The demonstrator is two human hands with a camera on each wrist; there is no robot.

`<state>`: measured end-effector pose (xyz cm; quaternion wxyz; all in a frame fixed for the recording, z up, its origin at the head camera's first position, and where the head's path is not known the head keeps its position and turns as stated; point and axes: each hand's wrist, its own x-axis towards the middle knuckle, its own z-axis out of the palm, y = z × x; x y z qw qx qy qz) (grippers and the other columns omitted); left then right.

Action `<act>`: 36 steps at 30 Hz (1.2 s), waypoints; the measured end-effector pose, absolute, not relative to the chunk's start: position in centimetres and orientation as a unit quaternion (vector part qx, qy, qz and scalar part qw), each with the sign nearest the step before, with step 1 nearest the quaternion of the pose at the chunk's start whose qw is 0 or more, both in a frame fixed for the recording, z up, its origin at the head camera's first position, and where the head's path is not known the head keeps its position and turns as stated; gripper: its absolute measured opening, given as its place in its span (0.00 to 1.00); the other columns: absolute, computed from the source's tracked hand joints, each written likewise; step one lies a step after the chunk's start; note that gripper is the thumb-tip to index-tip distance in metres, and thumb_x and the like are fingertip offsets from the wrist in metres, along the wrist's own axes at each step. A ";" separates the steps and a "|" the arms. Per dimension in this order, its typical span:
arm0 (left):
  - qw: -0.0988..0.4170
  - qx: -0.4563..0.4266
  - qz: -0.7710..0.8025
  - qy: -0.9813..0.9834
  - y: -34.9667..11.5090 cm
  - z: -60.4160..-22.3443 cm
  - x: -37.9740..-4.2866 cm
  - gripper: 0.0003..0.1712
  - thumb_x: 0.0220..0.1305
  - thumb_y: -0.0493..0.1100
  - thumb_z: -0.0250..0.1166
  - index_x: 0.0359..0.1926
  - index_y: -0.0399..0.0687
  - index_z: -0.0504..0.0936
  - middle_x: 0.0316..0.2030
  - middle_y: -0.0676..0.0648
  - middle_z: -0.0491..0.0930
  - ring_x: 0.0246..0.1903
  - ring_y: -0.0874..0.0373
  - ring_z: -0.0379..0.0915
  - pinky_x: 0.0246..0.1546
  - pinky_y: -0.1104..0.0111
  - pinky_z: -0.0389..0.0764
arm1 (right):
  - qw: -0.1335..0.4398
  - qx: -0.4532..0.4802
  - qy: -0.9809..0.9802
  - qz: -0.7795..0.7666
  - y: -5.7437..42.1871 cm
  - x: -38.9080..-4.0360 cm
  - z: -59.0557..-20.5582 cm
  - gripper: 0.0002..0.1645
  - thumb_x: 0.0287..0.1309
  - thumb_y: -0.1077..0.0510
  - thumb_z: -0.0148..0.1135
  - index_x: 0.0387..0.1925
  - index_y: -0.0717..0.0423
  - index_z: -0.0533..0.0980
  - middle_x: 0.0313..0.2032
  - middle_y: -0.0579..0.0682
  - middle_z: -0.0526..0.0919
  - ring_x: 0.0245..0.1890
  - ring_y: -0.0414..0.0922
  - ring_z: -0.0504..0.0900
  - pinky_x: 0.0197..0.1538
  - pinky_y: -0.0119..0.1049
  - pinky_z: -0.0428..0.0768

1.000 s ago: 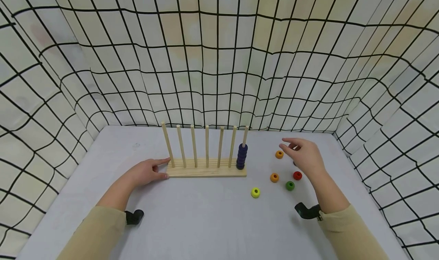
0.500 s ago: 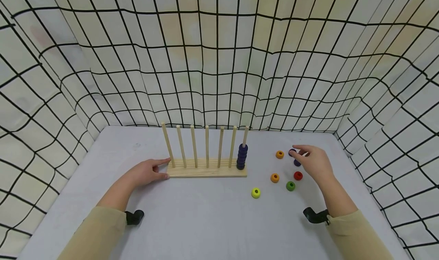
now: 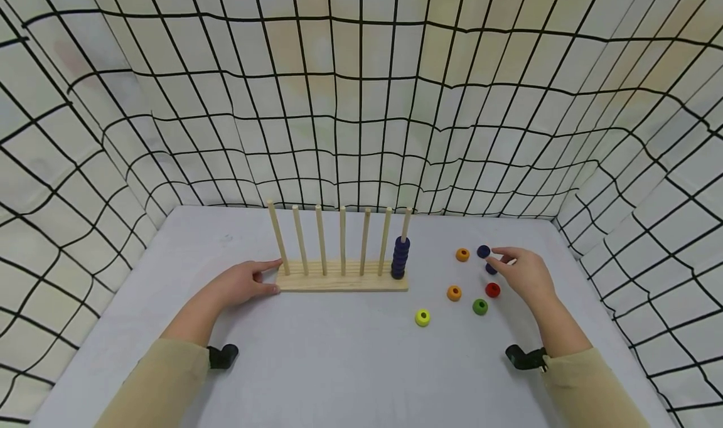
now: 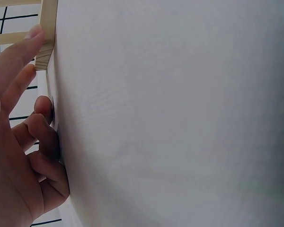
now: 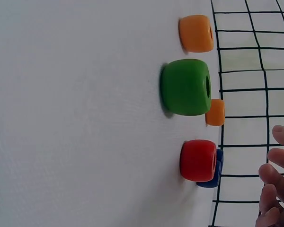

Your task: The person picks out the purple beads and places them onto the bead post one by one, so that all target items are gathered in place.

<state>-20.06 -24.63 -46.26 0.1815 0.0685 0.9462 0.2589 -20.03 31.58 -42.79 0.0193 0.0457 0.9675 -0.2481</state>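
My left hand [image 3: 240, 283] holds the left end of a pale wooden peg stand [image 3: 339, 282], thumb at the front edge and index finger at the end; its other fingers are curled by the cloth in the left wrist view. A row of upright pegs rises from the stand. Dark blue beads [image 3: 400, 258] are stacked on the rightmost peg. My right hand [image 3: 528, 277] hovers beside two loose dark blue beads [image 3: 483, 251], its thumb and fingers apart with nothing between them. In the right wrist view its fingertips stand above a red bead [image 5: 199, 161].
Two orange beads [image 3: 454, 293], a green bead [image 3: 480, 307] and a yellow bead [image 3: 422, 317] lie on the white cloth-covered table [image 3: 339, 365] right of the stand. Black netting [image 3: 361, 120] in front of pale walls surrounds the table's back and sides.
My right hand has drawn back to the right and slightly nearer, so two dark blue beads on the table show. My left hand and the stand stay in place.
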 end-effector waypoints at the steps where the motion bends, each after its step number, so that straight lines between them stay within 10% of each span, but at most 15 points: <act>1: 0.182 0.065 0.260 0.946 -24.6 -46.2 -20.1 0.42 0.59 0.57 0.71 0.72 0.56 0.68 0.27 0.48 0.68 0.27 0.55 0.61 0.29 0.63 0.63 | 0.023 0.048 0.967 -0.248 31.7 -20.1 -42.9 0.29 0.66 0.45 0.61 0.63 0.57 0.76 0.46 0.58 0.80 0.39 0.52 0.74 0.34 0.38 0.73; 36: 0.177 0.071 0.255 0.948 -24.5 -46.1 -19.9 0.42 0.59 0.57 0.71 0.72 0.54 0.68 0.28 0.47 0.67 0.28 0.55 0.62 0.29 0.63 0.63 | 0.124 0.074 0.961 -0.237 34.0 -21.1 -45.7 0.34 0.64 0.44 0.63 0.63 0.62 0.73 0.51 0.66 0.77 0.48 0.59 0.74 0.48 0.53 0.75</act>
